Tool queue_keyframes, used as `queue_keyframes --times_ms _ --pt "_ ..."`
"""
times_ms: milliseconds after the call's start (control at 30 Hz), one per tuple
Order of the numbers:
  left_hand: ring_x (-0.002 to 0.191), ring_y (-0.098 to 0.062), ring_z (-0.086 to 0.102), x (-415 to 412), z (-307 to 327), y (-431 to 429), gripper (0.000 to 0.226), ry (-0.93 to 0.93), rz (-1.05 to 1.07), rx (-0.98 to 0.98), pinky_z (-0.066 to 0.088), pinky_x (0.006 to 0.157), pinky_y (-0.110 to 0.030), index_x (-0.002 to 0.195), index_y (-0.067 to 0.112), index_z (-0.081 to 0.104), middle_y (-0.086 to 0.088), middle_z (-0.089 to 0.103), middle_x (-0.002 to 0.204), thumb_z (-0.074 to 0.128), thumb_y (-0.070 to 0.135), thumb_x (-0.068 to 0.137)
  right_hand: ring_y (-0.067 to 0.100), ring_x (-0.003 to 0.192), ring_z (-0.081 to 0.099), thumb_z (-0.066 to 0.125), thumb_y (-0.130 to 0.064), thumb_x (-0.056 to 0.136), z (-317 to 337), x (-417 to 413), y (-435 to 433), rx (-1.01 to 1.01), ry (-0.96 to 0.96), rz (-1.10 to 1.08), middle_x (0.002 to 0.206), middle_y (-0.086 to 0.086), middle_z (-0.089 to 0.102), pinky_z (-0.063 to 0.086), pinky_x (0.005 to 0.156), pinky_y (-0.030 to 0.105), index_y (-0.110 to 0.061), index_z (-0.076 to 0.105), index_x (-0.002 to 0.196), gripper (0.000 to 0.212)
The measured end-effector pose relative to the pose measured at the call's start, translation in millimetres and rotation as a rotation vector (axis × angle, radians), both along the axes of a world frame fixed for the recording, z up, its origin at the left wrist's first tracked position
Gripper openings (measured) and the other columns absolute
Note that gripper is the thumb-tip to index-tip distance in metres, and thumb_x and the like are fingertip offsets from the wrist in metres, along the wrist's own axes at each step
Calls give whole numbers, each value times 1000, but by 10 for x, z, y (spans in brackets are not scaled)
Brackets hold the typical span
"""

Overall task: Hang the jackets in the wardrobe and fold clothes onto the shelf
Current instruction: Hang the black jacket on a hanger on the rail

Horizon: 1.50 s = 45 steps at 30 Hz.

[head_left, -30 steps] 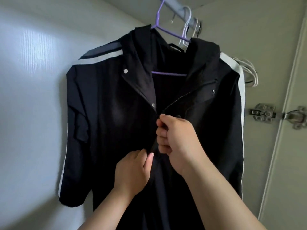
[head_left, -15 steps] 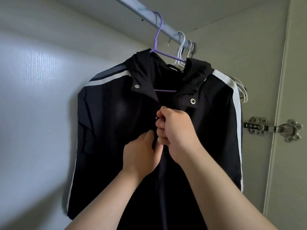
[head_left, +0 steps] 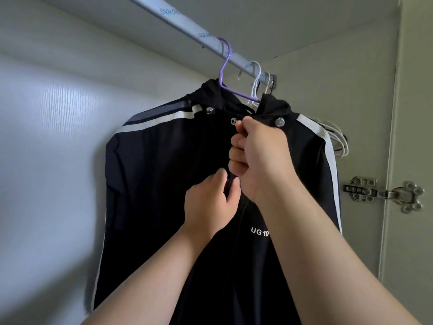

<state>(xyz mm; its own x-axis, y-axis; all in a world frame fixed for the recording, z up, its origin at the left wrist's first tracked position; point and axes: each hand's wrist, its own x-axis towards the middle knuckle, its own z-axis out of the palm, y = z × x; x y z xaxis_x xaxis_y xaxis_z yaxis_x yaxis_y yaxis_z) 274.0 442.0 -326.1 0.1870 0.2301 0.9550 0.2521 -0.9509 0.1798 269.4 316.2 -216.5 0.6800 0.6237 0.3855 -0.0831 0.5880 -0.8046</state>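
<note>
A black hooded jacket (head_left: 164, 179) with white and grey shoulder stripes hangs on a purple hanger (head_left: 225, 66) from the wardrobe rail (head_left: 187, 26). Its front is closed up to the collar. My right hand (head_left: 257, 156) is curled at the top of the front opening, just under the collar snaps, pinching the zip area. My left hand (head_left: 208, 202) pinches the front seam a little lower. White letters "UG 10" show on the chest beside my right forearm.
Several empty white hangers (head_left: 255, 85) crowd the rail's right end, and more hang behind the jacket's right shoulder (head_left: 337, 141). The wardrobe's side wall (head_left: 316, 78) is on the right, with a metal door hinge (head_left: 384, 193) and the door edge. The back wall is on the left.
My right hand has moved up the jacket front to the collar, closing the opening. My left hand followed upward. The view has tilted up, showing more rail.
</note>
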Motion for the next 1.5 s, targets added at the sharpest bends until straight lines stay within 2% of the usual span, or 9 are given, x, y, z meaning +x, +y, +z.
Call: queue_keyframes --times_ms 200,433,567,700,833,967,1133,1300,1500 --pt "62 -19 55 10 531 -112 7 108 131 -105 38 57 -31 90 24 43 9 48 67 48 28 95 8 37 20 45 -15 100 66 29 -52 -14 22 50 45 -6 35 11 41 19 -18 54 75 27" --pt "58 -19 48 61 505 -93 24 157 219 -18 28 50 -27 81 27 32 9 36 60 50 17 93 8 36 21 44 -15 102 181 11 -112 -83 125 104 44 -5 35 11 44 22 -16 52 68 35" --pt "41 -22 43 94 454 -118 22 3 83 31 27 43 -24 72 25 31 9 31 51 46 18 87 9 28 19 38 -9 101 362 64 -86 -33 162 133 40 -4 33 10 39 15 -13 46 67 36" --pt "42 -26 47 112 442 -123 15 -20 75 61 35 43 -27 77 21 46 10 36 55 41 26 90 8 27 23 40 -13 103 314 101 -4 -99 -41 31 43 -4 38 15 33 13 -13 50 69 35" --pt "67 -26 62 -95 586 -81 44 126 -39 1 49 62 -38 85 26 51 5 59 69 22 57 96 11 33 29 44 -29 103 131 299 -99 -210 -404 -237 47 0 41 22 37 19 -12 61 75 36" --pt "71 -35 64 -321 1046 224 57 -249 -234 -290 54 74 -45 73 18 55 -3 65 67 30 65 91 19 51 58 42 -57 98 138 555 -284 -325 -697 -749 50 2 59 40 54 29 -6 65 62 66" --pt "119 -34 51 -587 1762 662 35 -359 183 -310 37 100 -44 107 17 62 -12 63 119 42 44 96 38 93 55 36 -58 96 430 911 -316 -543 -833 -1225 103 17 65 43 79 39 -11 67 96 56" --pt "101 -32 51 -727 1798 1072 61 119 211 -426 28 96 -47 95 15 64 -9 64 100 21 58 100 37 132 47 24 -68 97 688 1091 -175 -896 -886 -970 141 17 55 34 109 46 -11 57 136 77" --pt "83 -31 56 -654 1633 1058 57 -2 252 -194 26 93 -44 74 15 54 -2 60 71 23 51 105 38 114 58 40 -33 96 938 896 150 -763 -1030 -866 120 15 63 48 100 44 -12 59 106 30"
